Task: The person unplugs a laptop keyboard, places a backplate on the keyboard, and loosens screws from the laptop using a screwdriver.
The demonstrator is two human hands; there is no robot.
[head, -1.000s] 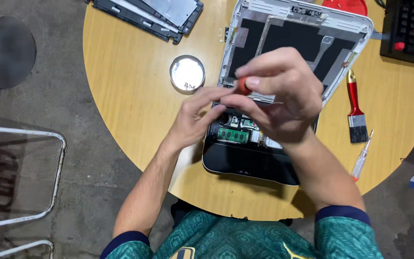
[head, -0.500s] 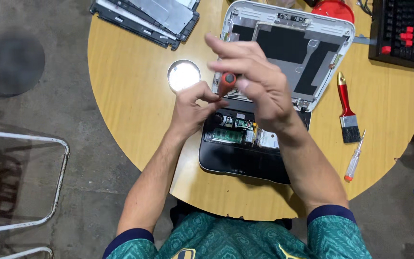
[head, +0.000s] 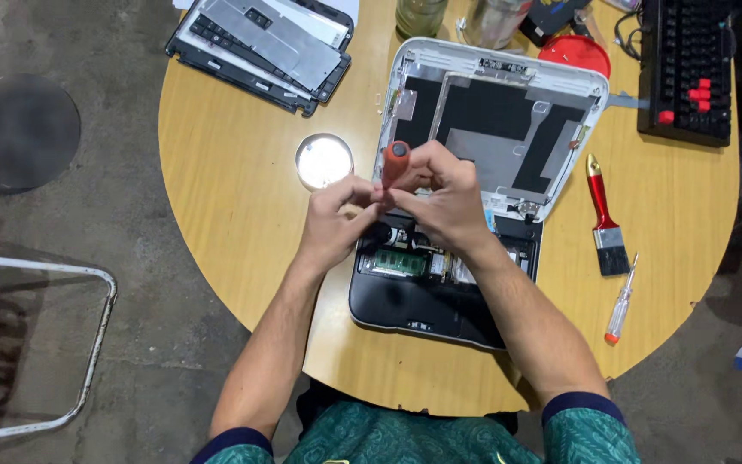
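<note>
Screwdriver (head: 395, 163) shaft and tip being hidden by both hands; keyboard (head: 684, 69) and jars (head: 420, 13) being cropped at top edge.

Even overhead light falls on the table (head: 216, 172), bright and warm, while the floor (head: 70, 223) around it stays dim. A round dish (head: 324, 161) glares white, blown out. Soft shadows sit under the forearms. The picture is sharp at centre; the edges bend slightly and darken at right.
</note>
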